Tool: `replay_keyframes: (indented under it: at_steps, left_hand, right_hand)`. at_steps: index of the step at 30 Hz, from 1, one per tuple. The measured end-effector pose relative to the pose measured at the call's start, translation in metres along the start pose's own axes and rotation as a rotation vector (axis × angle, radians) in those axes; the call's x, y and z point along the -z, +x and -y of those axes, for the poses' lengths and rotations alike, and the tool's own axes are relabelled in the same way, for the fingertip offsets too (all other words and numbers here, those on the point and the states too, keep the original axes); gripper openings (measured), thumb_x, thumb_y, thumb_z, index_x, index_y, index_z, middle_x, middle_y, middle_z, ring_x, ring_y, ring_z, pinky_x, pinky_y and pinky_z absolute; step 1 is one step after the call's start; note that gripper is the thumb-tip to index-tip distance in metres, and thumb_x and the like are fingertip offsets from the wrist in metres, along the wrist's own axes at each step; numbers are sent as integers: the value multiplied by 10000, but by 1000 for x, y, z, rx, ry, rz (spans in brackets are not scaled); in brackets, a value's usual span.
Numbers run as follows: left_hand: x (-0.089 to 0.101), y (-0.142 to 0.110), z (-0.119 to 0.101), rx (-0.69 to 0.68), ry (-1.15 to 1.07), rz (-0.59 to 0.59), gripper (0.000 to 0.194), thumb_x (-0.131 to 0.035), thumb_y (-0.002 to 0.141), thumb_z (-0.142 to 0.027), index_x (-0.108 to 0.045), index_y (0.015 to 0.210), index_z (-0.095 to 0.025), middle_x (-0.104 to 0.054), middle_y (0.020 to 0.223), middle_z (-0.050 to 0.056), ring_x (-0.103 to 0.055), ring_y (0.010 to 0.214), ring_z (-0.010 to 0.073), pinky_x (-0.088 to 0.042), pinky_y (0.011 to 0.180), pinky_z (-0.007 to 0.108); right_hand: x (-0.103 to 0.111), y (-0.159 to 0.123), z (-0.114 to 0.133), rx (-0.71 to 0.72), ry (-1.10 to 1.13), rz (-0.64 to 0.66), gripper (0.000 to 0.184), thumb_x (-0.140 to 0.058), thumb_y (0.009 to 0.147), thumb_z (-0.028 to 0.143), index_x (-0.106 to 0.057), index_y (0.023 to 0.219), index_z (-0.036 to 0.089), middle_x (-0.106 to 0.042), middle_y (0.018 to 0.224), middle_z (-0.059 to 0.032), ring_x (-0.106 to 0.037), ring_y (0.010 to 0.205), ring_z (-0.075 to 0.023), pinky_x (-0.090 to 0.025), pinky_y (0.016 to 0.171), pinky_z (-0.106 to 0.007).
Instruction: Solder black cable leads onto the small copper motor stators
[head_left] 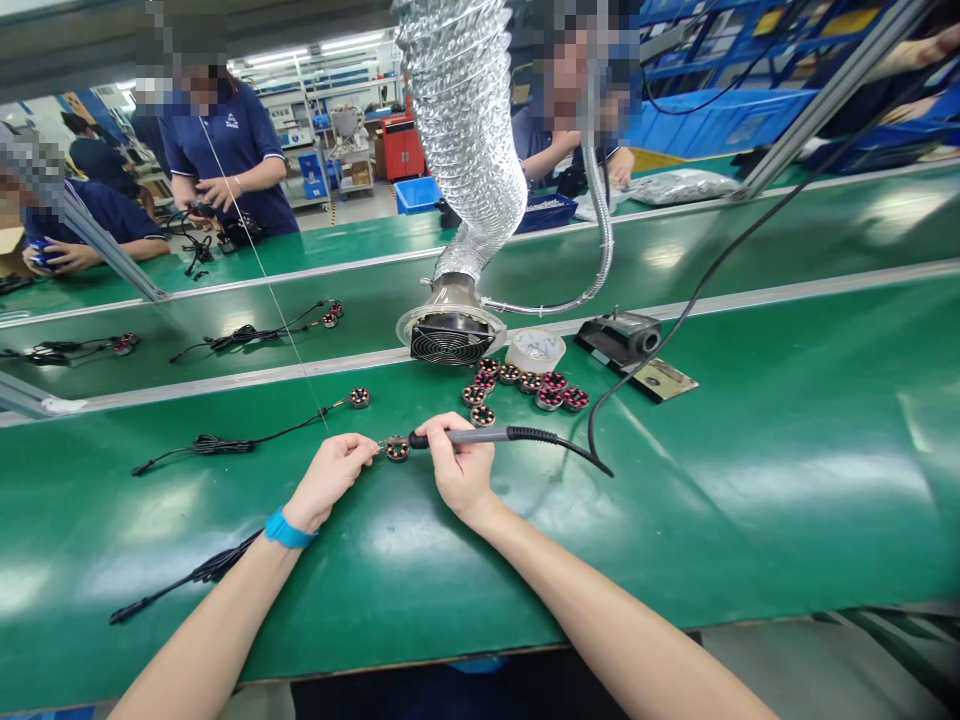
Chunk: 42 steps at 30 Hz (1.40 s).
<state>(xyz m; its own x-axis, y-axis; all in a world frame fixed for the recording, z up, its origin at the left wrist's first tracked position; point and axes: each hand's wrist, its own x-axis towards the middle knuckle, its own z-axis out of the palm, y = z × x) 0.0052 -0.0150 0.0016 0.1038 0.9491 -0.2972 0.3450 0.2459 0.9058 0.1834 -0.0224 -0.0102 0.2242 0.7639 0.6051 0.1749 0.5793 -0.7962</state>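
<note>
cabled stator (360, 398) on green bench (750, 450), left of the rest. left hand (334, 478) pinches thin wire ends at worked stator (397, 449), which sits between the hands. right hand (459, 465) grips soldering iron (480, 435), tip end at that stator. loose stators (550, 398) beyond, near tape roll (535, 350).

1. Site: a factory assembly workshop.
2. Evidence: long green workbench (712, 500); silver extraction duct (465, 120) overhead; soldering iron (480, 436) in use.
3. Also observed: workers in matching navy shirts (232, 130); storage shelving (300, 95).
</note>
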Motion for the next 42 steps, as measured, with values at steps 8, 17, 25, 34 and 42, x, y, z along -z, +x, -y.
replay_keyframes:
  at_steps: [8,17,25,34,42]
  left_hand:
    - [1,0,0,5,-25,-3,345,-630,750,-499,-560,698,-166,-327,506,-85,-218,437,60,-119,450,237]
    - [0,2,1,7,-46,-2,321,-639,736,-471,-565,716,-160,-386,549,-72,-231,442,52,-121,440,234]
    - [-1,-1,-2,-1,-37,-15,340,-631,738,-492,-585,747,-155,-428,566,-64,-260,458,60,-156,452,233]
    - [-4,-3,1,-111,-8,-28,361,-623,763,-507,-619,789,-147,-519,625,-34,-361,513,85,-257,498,237]
    - [-5,-6,-2,-172,0,-14,298,-628,785,-440,-636,805,-143,-627,748,19,-519,648,126,-391,611,242]
  right_hand:
    - [1,0,-1,-5,-3,-3,249,-481,906,238,-627,707,206,-660,668,-18,-634,619,-167,-528,601,-287]
    - [-1,-2,-5,-9,-17,-3,243,-481,924,255,-631,739,208,-669,697,-21,-645,645,-172,-536,625,-296]
    - [-3,-2,-4,14,-91,150,194,-485,965,259,-671,941,208,-678,779,-27,-636,638,-149,-530,657,-280]
    - [-14,-9,-19,131,-80,427,400,-511,918,110,-554,1281,273,-554,1069,-59,-647,851,-137,-550,837,-289]
    - [-16,-12,-25,149,-114,484,417,-467,927,92,-535,1304,260,-517,1089,-71,-622,885,-145,-538,888,-314]
